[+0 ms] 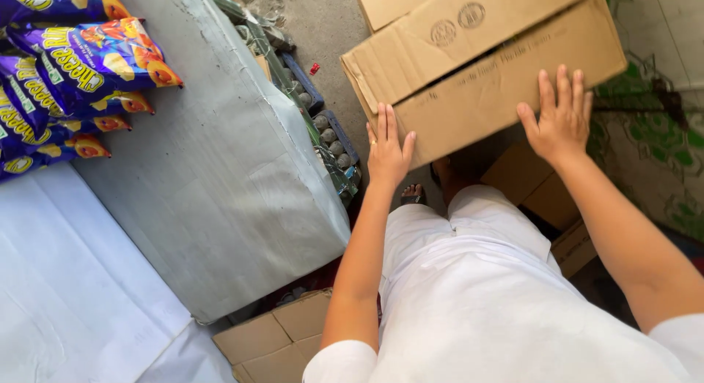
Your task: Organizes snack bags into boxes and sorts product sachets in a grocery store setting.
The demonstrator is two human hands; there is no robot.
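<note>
The box [484, 68] could slip or tip from here. Both hands lie flat on its near face with fingers spread, so nothing is clamped. The left hand [386, 154] sits at the lower left corner, about 8 o'clock on the box. The right hand [561, 119] sits near the lower right, about 5 o'clock. With open palms only pressing, I judge the hold weak: a push off centre would turn the box, and it looks already tilted, its left end lower than the right. If it dropped, it would likely land on the bare foot [412, 194] below its near edge, or on the smaller cartons [539, 189] at 5 o'clock under it. A swing to the left could knock the crate [334, 137] of bottles standing at 9 o'clock between box and table [213, 178].

The box fills the top of the view from 12 to 2 o'clock. It is plain brown corrugated card, large and wider than the span between the hands. Its top flaps look shut, with a seam running along its length and round stamped marks near the top. The near face is creased and scuffed, with faint print. The corner by the left hand is frayed, so it may give way under pressure.

Purple snack bags [66, 75] lie on the table at 10 o'clock, well apart from the box.
</note>
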